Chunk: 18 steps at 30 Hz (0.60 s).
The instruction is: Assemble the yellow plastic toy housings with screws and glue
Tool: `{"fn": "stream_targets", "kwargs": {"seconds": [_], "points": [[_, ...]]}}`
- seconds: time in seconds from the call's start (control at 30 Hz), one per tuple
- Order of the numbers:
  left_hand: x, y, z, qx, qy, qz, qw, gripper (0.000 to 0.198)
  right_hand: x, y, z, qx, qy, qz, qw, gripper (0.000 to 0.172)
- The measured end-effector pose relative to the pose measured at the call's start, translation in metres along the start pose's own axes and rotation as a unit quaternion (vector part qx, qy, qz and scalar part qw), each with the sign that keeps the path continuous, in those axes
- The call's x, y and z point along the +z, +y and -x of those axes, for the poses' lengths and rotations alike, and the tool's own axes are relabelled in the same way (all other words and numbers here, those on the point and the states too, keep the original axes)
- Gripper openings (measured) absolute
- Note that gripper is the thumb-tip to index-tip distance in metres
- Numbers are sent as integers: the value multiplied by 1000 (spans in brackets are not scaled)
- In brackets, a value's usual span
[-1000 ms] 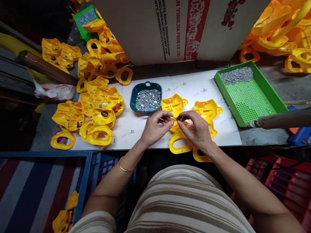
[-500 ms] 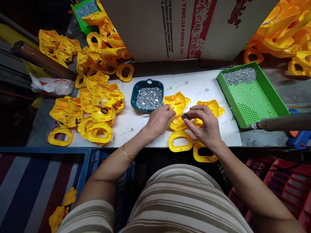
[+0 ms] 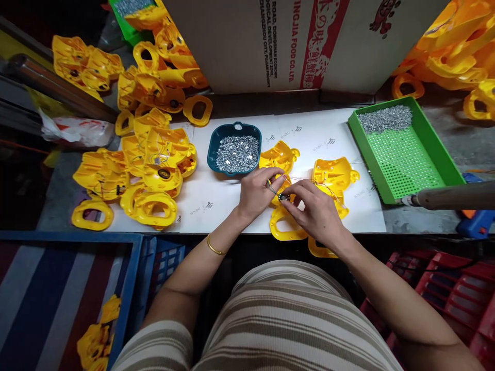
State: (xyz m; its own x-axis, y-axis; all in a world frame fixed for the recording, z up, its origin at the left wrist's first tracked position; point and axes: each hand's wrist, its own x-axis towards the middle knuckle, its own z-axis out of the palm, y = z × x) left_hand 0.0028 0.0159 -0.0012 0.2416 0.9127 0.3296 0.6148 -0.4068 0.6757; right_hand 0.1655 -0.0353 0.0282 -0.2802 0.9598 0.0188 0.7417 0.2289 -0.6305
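Between finger and thumb, my right hand [image 3: 316, 212] grips a small round black part [image 3: 284, 197], perhaps a little speaker. My left hand [image 3: 256, 196] is closed in a pinch on thin wires [image 3: 272, 187] beside that part. Just behind the hands lies a yellow plastic shell half [image 3: 279, 154], its near portion partly hidden by my fingers. A second yellow shell half [image 3: 333, 172], with red wires across it, is to the right. Close to the table's front edge are a yellow oval ring [image 3: 284, 231] and another yellow ring [image 3: 320, 250], the latter largely covered by my right hand.
A dark teal tray [image 3: 212, 154] of small metal screws stands behind my left hand. Yellow shells [image 3: 158, 159] pile up at left. At right are a green basket [image 3: 439, 149] holding metal pieces and a dark rod [image 3: 452, 196]. A cardboard box [image 3: 232, 51] rises behind.
The round black part has moved left and toward me with my right hand. Red wires now stretch toward the right shell. My left hand has shifted slightly nearer to me.
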Motion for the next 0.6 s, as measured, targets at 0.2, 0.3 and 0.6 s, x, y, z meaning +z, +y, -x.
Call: {"fn": "stream_targets", "kwargs": {"seconds": [0.2,0.3,0.6], "points": [[2,-3,2,31,-15,8,999,28,1,7,15,-19,0,60,998,23],[5,-3,0,-75,18,90,993,18,3,10,14,-14,7,29,999,23],[0,-3,26,-13,3,1,1000,53,1,-1,-7,60,-54,173,982,25]]}}
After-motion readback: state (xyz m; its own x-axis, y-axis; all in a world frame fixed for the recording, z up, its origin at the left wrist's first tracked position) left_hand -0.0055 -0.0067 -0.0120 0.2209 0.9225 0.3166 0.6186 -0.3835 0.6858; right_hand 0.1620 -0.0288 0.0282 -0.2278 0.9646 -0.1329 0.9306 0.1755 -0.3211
